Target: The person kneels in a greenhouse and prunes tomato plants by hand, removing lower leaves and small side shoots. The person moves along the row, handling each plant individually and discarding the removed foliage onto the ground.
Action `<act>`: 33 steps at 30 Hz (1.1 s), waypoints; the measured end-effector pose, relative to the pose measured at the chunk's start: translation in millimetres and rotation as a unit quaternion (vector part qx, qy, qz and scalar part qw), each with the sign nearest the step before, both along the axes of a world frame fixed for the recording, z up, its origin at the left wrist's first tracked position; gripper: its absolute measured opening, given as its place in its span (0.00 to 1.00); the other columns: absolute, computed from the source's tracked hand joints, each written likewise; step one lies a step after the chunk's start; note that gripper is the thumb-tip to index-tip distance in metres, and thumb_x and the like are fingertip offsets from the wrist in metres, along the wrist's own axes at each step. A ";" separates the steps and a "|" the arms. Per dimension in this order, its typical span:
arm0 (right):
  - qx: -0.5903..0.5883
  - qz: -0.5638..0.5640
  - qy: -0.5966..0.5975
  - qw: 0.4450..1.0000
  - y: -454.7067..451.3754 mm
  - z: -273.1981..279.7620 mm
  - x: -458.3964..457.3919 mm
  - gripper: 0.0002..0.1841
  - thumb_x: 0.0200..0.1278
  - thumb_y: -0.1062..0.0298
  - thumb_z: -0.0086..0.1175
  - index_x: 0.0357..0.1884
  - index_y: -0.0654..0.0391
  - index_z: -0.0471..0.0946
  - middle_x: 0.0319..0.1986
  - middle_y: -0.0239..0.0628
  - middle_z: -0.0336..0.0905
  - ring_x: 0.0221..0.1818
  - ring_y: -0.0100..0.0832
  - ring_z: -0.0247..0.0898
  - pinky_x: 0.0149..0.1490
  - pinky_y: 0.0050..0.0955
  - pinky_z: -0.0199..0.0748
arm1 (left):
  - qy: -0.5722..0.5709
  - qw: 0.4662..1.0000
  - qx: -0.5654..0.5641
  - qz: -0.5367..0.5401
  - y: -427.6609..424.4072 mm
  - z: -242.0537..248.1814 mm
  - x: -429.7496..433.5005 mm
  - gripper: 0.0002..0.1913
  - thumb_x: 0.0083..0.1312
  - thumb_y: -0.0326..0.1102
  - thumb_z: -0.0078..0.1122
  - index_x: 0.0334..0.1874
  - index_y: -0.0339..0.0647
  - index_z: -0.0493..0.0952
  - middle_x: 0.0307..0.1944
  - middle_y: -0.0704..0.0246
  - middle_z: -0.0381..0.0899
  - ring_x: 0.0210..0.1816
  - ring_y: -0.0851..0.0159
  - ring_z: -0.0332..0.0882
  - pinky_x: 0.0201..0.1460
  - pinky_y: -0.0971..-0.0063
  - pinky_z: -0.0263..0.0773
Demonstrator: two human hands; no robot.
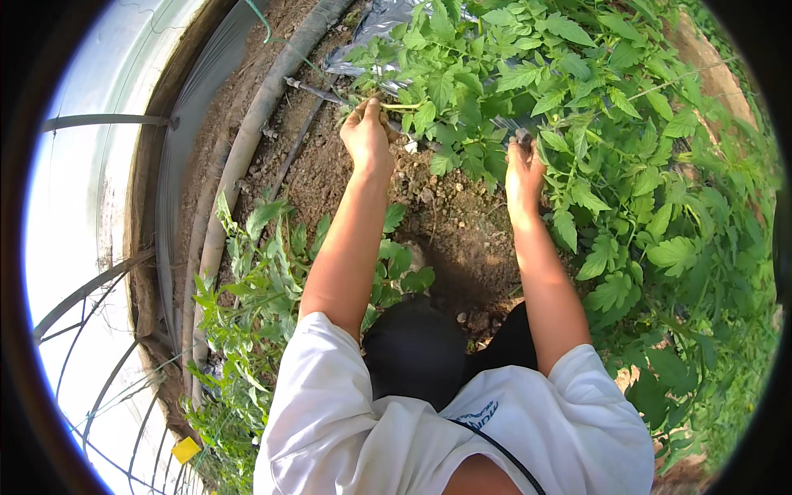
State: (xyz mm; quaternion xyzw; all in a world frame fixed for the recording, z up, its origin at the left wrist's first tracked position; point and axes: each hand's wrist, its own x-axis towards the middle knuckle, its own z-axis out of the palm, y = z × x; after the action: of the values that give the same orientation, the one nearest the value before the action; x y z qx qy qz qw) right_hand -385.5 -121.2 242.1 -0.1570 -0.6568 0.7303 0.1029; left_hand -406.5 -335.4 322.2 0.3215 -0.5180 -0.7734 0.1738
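My left hand [369, 133] is at the upper middle, its fingertips closed around a pale green tomato stem [401, 106] that runs right into the leaves. My right hand [525, 167] is farther right, at the edge of the tomato foliage [612, 185]. Its fingers are closed on a small dark object [524, 137], too small and shaded to name. Leafy tomato plants spread across the top and right of the view. A thin green string [303, 59] slants down from the top to near my left hand.
Grey pipes [247, 133] run along the left beside the greenhouse's plastic wall [80, 179]. Silvery plastic mulch film [371, 37] lies behind the plants. Crumbly soil [458, 216] lies between my arms. More tomato plants [260, 297] stand left of my left arm. A yellow card [185, 450] hangs at the lower left.
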 end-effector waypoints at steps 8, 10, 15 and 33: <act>0.280 0.045 -0.202 0.937 6.5 -20.3 -82.6 0.15 0.50 0.63 0.57 0.38 0.62 0.75 0.32 0.45 0.80 0.35 0.39 0.75 0.43 0.35 0.70 | -0.038 0.896 -0.359 -0.257 20.2 -11.5 -13.9 0.18 0.67 0.27 0.35 0.54 0.36 0.74 0.31 0.62 0.84 0.27 0.66 0.78 0.37 0.73 0.73; 0.331 0.122 -0.218 0.910 3.4 -16.9 -91.6 0.27 0.48 0.61 0.57 0.52 0.62 0.73 0.40 0.54 0.80 0.45 0.52 0.76 0.50 0.42 0.72 | 0.063 0.882 -0.290 -0.366 37.4 -16.9 -25.4 0.21 0.60 0.24 0.35 0.53 0.34 0.75 0.40 0.54 0.82 0.33 0.64 0.79 0.41 0.74 0.75; 0.407 0.101 -0.136 0.898 -0.5 -10.9 -102.9 0.31 0.52 0.68 0.53 0.62 0.61 0.64 0.45 0.56 0.77 0.50 0.53 0.73 0.53 0.40 0.70 | -0.175 0.683 -0.490 -0.513 48.7 -28.4 -87.5 0.21 0.59 0.33 0.43 0.52 0.36 0.76 0.49 0.51 0.78 0.46 0.52 0.78 0.53 0.68 0.71; -0.166 -0.088 -0.076 0.979 25.0 11.6 -135.9 0.04 0.62 0.73 0.51 0.38 0.54 0.72 0.30 0.34 0.75 0.25 0.28 0.70 0.32 0.28 0.73 | -0.125 0.872 -0.390 -0.267 41.9 -69.4 -120.5 0.38 0.53 0.35 0.46 0.72 0.52 0.54 0.49 0.49 0.76 0.60 0.42 0.62 0.69 0.49 0.45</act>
State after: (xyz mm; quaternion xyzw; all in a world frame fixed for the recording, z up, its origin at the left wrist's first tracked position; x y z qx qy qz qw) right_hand -521.4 -96.3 253.7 -0.2842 -0.5163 0.8029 0.0887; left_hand -527.0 -293.5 252.8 0.1714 -0.8610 -0.4789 0.0055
